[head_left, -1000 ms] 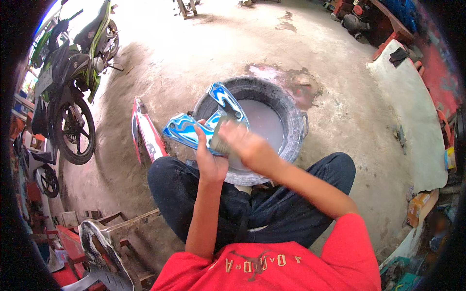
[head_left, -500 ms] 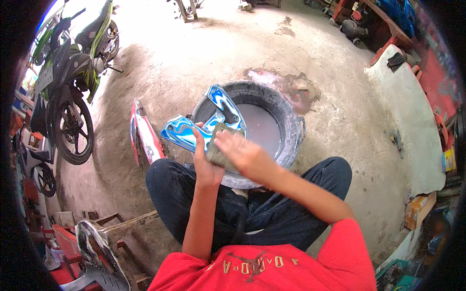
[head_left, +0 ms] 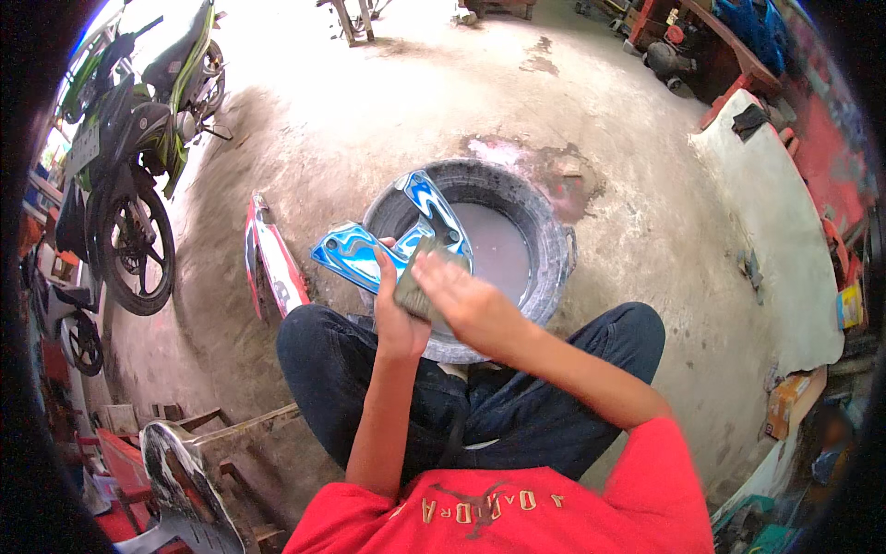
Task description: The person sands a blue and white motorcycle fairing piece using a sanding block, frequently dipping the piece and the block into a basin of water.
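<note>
1. Fingers of the left hand [head_left: 399, 314] wrap the lower edge of the blue-and-white swirl-patterned plastic motorcycle fairing panel [head_left: 392, 235], pinching it steady over the near rim of the water-filled black rubber tyre basin [head_left: 544, 240].
2. Left of it, a red-and-white fairing strip [head_left: 268, 268] lies on the concrete floor [head_left: 351, 120].
3. Right hand [head_left: 466, 300]: fingers pressed together flat on a grey-green sanding pad [head_left: 415, 282], which is touching the panel.
4. Judgement: keep the pad flat and wet with even pressure; hold the panel firmly so it cannot tip into the murky water.
</note>
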Demonstrator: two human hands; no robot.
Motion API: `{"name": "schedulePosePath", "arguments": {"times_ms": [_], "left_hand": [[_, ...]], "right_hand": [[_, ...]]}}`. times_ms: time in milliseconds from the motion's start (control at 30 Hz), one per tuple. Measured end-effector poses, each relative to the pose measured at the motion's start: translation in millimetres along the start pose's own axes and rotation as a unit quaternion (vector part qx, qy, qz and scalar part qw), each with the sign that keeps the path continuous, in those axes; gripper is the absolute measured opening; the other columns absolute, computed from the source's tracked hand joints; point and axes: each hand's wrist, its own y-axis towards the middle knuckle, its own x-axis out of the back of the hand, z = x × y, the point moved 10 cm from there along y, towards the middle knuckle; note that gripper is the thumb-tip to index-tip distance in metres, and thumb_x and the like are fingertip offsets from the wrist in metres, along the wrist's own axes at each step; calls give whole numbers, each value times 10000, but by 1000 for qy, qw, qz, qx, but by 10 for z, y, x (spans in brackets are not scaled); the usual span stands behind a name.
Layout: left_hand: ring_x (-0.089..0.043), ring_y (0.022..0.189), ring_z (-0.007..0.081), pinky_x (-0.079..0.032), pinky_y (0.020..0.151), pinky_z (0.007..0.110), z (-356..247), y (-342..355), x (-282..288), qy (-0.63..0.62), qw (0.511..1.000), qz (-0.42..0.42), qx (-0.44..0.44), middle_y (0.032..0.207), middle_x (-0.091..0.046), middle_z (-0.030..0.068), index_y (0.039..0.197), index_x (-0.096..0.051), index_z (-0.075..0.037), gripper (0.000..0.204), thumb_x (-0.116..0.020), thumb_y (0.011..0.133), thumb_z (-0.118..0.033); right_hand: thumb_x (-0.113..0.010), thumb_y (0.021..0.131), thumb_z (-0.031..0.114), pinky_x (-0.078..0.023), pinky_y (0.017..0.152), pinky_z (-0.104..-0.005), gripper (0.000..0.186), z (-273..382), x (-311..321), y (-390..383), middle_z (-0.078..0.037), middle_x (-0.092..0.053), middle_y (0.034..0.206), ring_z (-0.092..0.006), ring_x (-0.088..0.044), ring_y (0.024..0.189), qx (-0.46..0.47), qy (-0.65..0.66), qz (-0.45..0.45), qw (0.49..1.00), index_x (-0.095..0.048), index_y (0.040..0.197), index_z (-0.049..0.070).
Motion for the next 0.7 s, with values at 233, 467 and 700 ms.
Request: {"name": "schedulePosePath", "arguments": {"times_ms": [233,467,700], "left_hand": [[-594,1223,248,-469,1055,447,-18,46,-41,29,999,-8,-39,1288,-607,105,1287,-481,-158,320,-462,1085,-404],[-598,1212,246,-473,1037,444,-20,52,7,22,999,-26,-33,1287,-609,103,1272,-501,-149,312,-485,1078,-393],[-610,1194,241,-478,1037,442,-67,46,-22,26,999,-27,-35,1280,-613,100,1266,-514,-144,301,-491,1077,-378]], "right_hand": [[-545,888,43,-504,1048,-430,463,-397,-65,10,-259,-603,1346,-368,-599,1259,-50,22,-12,998,-548,1338,-70],[-513,855,-67,-459,1108,-426,524,-665,-24,-46,-234,-577,1406,-361,-580,1295,-100,60,-10,993,-572,1372,-4],[-571,916,89,-521,1027,-420,410,-569,136,-14,-219,-631,1333,-347,-637,1208,-25,20,-51,998,-608,1311,-16]]}}
